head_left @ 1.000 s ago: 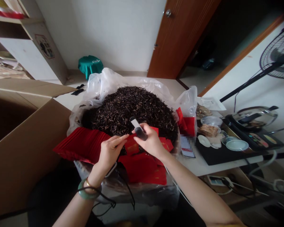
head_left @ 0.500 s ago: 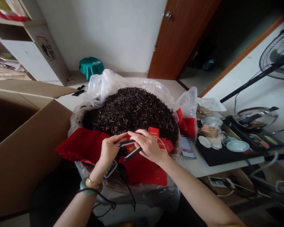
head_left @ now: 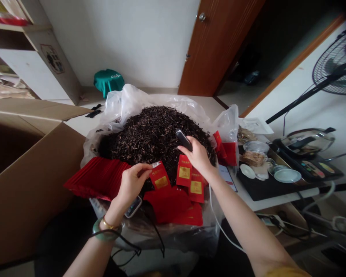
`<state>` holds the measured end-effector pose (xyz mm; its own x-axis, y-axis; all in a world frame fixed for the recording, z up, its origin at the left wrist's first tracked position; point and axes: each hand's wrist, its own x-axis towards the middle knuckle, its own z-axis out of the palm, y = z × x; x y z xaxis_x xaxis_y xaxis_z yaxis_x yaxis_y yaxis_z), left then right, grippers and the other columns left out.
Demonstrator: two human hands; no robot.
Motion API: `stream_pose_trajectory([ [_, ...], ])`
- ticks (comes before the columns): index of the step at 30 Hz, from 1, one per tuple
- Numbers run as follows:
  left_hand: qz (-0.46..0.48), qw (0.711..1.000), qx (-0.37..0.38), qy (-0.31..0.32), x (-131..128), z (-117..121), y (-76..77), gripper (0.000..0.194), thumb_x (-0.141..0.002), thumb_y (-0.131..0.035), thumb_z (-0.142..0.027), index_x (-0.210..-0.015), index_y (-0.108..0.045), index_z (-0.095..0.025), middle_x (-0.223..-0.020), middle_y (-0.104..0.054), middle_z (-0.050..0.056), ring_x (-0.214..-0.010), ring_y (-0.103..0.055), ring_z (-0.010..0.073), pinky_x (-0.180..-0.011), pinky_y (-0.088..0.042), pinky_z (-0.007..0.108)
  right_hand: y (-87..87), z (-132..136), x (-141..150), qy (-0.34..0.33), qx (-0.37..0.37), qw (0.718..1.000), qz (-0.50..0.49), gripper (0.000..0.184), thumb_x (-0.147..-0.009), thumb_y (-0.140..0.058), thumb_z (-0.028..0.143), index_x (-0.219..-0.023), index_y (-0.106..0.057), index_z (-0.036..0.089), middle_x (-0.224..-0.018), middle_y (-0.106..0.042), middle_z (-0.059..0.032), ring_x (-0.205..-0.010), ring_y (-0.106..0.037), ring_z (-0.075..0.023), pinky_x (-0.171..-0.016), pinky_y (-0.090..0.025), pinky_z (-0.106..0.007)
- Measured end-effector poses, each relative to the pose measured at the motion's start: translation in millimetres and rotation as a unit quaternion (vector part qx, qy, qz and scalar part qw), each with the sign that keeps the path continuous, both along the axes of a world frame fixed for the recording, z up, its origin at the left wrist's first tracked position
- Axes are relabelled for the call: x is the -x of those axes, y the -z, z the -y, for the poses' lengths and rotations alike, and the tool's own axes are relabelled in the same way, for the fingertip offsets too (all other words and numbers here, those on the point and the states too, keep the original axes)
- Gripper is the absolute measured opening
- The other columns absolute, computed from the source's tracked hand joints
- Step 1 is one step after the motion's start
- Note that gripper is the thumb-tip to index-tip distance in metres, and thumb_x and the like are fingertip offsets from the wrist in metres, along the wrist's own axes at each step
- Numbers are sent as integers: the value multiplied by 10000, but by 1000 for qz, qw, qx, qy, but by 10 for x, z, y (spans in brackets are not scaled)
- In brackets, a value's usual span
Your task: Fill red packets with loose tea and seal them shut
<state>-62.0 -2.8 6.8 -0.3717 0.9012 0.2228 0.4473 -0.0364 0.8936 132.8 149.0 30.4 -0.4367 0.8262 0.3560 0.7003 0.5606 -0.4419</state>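
Observation:
My left hand [head_left: 132, 182] pinches the top corner of a small red packet [head_left: 160, 177] with a gold label. My right hand [head_left: 200, 157] is closed around a black hand-held clamp sealer [head_left: 183, 139] with a white cord, raised over a heap of dark dried tea leaves [head_left: 161, 125]. Beneath my right hand, two labelled red packets [head_left: 184, 172] overlap at the heap's front edge. More red packets [head_left: 168, 204] lie in front of them. Left of my left hand stands a dense row of red packets [head_left: 96, 177]. A small device with a display [head_left: 133, 207] is partly hidden by my left wrist.
Clear plastic sheeting [head_left: 127, 100] lines the heap's container. A cardboard box [head_left: 31, 165] stands open on the left. At right, a low table holds a phone [head_left: 228, 177], a plastic jar [head_left: 255, 152], a lid [head_left: 287, 176] and a glass-lidded cooker [head_left: 308, 144]. A fan [head_left: 337, 65] is behind.
The sealer has left the packet and moved up and right with my right hand; its two arms are now pressed together. My left hand keeps the packet, whose labelled face now shows.

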Motion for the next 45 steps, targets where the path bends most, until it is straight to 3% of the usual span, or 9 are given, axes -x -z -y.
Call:
stream_pose_trajectory([
  [8,-123,987,-81,57,31,71,-86,149,-860,-555,-236,-821,-692,-194,-784,-730,25,-700,-676,144,-663,-526,219,401,-536,-250,46,-33,998,25,438,-759,-706,260,-1135,-570,82,-1013,-593,-208,-984,-568,-338,-869,-463,-479],
  [12,-182,976,-99,64,33,63,-165,170,-897,-516,-216,-858,-680,-192,-789,-711,27,-712,-667,135,-665,-519,209,214,-105,-106,-11,-90,996,-25,389,-813,-639,263,-1180,-555,165,-1158,-570,-183,-1118,-515,-331,-972,-429,-517],
  [15,-236,963,-109,79,27,61,-232,196,-920,-475,-205,-880,-666,-182,-776,-677,26,-688,-637,127,-645,-508,210,1,442,126,-188,-130,972,-59,290,-889,-543,244,-1177,-556,272,-1094,-648,-49,-1054,-580,-202,-945,-487,-370],
  [19,-290,948,-114,63,20,88,-276,213,-921,-473,-233,-831,-656,-170,-802,-631,47,-725,-595,152,-667,-509,256,-80,901,380,-297,-138,940,-93,229,-925,-439,99,-1100,-567,173,-947,-704,-65,-875,-638,-173,-806,-487,-330],
  [25,-330,929,-154,74,-4,126,-287,204,-913,-484,-209,-836,-670,-174,-997,-575,93,-896,-547,197,-763,-509,322,-38,895,468,-207,19,978,-6,211,-752,-689,155,-942,-597,155,-805,-726,-49,-703,-656,-189,-755,-402,-334],
  [30,-424,870,-210,135,-34,83,-373,156,-894,-516,-168,-860,-667,-189,-1037,-558,98,-1031,-500,240,-863,-475,385,-181,758,476,-270,121,950,104,104,-743,-695,223,-654,-655,186,-664,-717,-29,-650,-662,-200,-702,-390,-307],
  [35,-454,869,-179,81,7,78,-351,280,-848,-576,-198,-1126,-608,-175,-1269,-518,170,-1203,-457,315,-962,-413,458,-128,655,478,-230,248,939,-66,169,-808,-584,188,-728,-732,202,-802,-755,-31,-822,-694,-229,-746,-463,-309],
  [39,-503,856,-108,44,98,122,-200,503,-840,-583,-248,-1322,-473,-152,-1123,-649,136,-954,-592,277,-852,-439,418,-3,724,462,-223,357,871,-252,229,-809,-598,302,-946,-740,189,-972,-744,-46,-962,-670,-240,-868,-492,-359],
  [45,-476,866,-115,99,122,120,-114,449,-848,-548,-218,-1291,-504,-165,-1081,-683,119,-878,-589,256,-782,-442,376,99,832,529,-258,464,800,-280,389,-759,-645,490,-933,-742,155,-860,-736,-28,-928,-657,-241,-908,-483,-401],
])
